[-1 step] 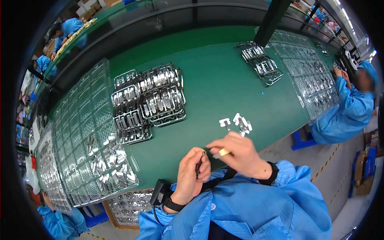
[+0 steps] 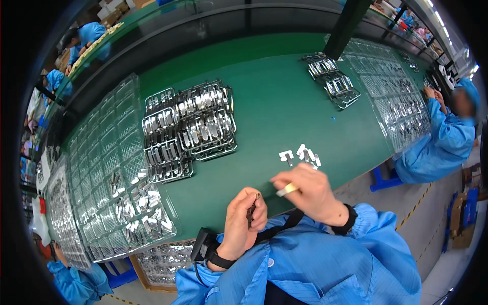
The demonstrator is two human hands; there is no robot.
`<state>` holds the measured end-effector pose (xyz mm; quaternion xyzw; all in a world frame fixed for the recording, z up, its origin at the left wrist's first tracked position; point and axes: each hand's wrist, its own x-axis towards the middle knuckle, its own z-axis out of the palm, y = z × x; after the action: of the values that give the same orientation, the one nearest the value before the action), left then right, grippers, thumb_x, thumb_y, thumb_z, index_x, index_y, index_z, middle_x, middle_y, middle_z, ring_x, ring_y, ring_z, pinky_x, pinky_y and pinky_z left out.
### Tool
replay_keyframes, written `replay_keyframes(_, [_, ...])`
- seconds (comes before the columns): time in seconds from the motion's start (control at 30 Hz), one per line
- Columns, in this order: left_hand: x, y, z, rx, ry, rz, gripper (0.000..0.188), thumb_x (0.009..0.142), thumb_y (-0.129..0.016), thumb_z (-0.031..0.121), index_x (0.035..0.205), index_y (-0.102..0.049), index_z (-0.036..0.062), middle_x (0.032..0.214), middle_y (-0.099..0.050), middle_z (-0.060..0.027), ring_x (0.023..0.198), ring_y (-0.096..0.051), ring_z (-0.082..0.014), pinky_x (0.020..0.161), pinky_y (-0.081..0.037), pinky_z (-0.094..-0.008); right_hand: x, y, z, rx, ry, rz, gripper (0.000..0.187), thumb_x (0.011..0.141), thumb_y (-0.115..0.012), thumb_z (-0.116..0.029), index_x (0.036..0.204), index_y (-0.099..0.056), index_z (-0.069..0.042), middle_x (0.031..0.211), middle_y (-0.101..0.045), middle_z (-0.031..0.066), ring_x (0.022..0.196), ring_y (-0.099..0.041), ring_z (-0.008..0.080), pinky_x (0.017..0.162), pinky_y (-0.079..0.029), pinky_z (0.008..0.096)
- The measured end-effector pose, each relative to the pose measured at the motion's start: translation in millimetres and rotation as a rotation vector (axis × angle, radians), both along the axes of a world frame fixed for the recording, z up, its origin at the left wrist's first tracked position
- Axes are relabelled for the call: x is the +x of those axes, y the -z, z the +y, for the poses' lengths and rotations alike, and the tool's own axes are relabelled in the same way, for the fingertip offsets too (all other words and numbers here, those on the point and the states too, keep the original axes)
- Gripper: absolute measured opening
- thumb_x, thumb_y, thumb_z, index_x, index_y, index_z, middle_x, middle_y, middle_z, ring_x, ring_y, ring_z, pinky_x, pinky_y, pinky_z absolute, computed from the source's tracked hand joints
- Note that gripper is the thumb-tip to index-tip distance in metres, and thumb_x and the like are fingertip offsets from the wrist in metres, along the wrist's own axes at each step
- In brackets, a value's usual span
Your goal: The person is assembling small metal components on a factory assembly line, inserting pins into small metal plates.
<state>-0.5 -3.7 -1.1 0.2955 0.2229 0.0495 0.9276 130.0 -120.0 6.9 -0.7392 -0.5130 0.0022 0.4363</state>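
My left hand (image 2: 245, 216) is closed around a small dark part (image 2: 250, 213), whose tip shows above the fingers; the rest is hidden by the fingers. To its right, my right hand (image 2: 307, 190) pinches a small flat piece with a pale yellow face (image 2: 290, 188) and a greyish end, too blurred to name. The two hands are a short gap apart, over the table's near edge. Just beyond my right hand lies a loose group of small silver-and-white oblong pieces (image 2: 303, 153), partly hidden by that hand.
On the green table (image 2: 264, 112), stacked black frames (image 2: 190, 124) with silver pieces stand left of centre, more frames (image 2: 333, 81) at far right. A clear tray (image 2: 101, 152) at left holds loose silver pieces (image 2: 145, 208). A co-worker (image 2: 442, 127) sits at right beside another clear tray (image 2: 389, 86).
My right hand, with the yellow-faced piece in it, has moved slightly to the right and away from my left hand. My left hand has stayed in place.
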Motion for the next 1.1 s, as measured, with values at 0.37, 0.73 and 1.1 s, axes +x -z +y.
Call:
replay_keyframes(0.37, [-0.4,8.5,4.4,-0.122,-0.133,-0.173,0.033,0.092,-0.042,0.029,0.066,-0.036,0.0088,0.056,-0.03,0.0003,0.045,-0.025,-0.0082,0.038,-0.021,-0.0205,25.8,6.1,2.1,-0.316,0.239,-0.481,0.016,0.064,-0.064,-0.01,0.068,-0.049,-0.005,0.059,-0.047,0.0074,0.062,-0.049,0.0239,0.056,-0.041,0.0351])
replay_keyframes(0.73, [-0.2,6.9,6.5,-0.144,-0.088,-0.025,0.016,0.089,-0.044,0.02,0.08,-0.046,0.0071,0.059,-0.038,-0.0003,0.044,-0.028,-0.0061,0.039,-0.022,-0.0197,28.5,6.9,7.0,-0.518,0.034,-0.754,0.006,0.064,-0.056,-0.007,0.064,-0.05,-0.006,0.06,-0.047,0.0085,0.06,-0.051,0.022,0.055,-0.038,0.0339])
replay_keyframes(1.1, [-0.5,17.7,0.9,-0.172,-0.034,-0.155,0.012,0.091,-0.044,0.016,0.084,-0.047,0.0059,0.065,-0.042,0.0,0.046,-0.031,-0.0038,0.039,-0.021,-0.0173,3.1,-34.5,10.8,-0.199,0.053,0.012,0.012,0.065,-0.066,-0.001,0.072,-0.057,-0.001,0.062,-0.056,0.011,0.056,-0.053,0.025,0.052,-0.041,0.0335])
